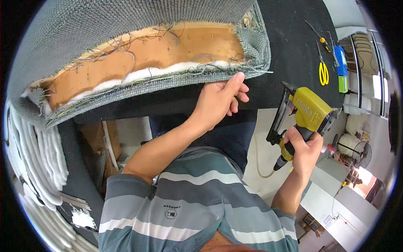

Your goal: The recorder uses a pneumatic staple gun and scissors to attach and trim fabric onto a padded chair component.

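Note:
My left hand (220,98) presses its fingertips against the folded edge of grey woven fabric (147,86) wrapped over a wooden panel (138,56) with white padding (151,72) showing along the seam. My right hand (305,147) grips the handle of a yellow and black pneumatic staple gun (300,115), held off the black worktable's near edge, to the right of the panel and apart from the fabric. An air hose hangs below the gun's handle.
The black worktable (289,46) holds yellow-handled scissors (323,71), a small yellow screwdriver (322,40) and a blue and green box (341,67) at the far right. Stacked white padded pieces (37,164) stand at the left. A fan (357,151) stands on the floor at right.

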`<state>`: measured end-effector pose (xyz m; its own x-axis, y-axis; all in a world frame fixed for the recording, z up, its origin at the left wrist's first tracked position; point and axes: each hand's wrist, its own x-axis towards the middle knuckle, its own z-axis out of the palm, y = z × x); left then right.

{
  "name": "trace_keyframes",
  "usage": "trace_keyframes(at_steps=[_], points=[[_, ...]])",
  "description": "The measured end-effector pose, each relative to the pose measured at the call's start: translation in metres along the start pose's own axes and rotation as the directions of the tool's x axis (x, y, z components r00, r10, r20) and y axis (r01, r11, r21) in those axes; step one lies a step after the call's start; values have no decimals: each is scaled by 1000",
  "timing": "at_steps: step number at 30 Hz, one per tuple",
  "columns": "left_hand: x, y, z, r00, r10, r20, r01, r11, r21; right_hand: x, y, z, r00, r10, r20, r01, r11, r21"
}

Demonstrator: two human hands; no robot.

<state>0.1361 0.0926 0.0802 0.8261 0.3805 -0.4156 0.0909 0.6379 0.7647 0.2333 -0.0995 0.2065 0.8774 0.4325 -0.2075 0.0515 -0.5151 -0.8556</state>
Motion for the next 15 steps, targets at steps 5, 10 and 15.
trace_keyframes(at_steps=[5,10,15], points=[[3,-6,6,996,66,-54,-66,998,17,2,10,-5,997,-64,52,61,996,57],[6,5,16,998,1,-63,7,992,123,9,14,-6,985,-135,108,125,988,96],[4,-6,11,998,62,22,-65,961,270,9,11,-3,974,-184,134,163,975,152]])
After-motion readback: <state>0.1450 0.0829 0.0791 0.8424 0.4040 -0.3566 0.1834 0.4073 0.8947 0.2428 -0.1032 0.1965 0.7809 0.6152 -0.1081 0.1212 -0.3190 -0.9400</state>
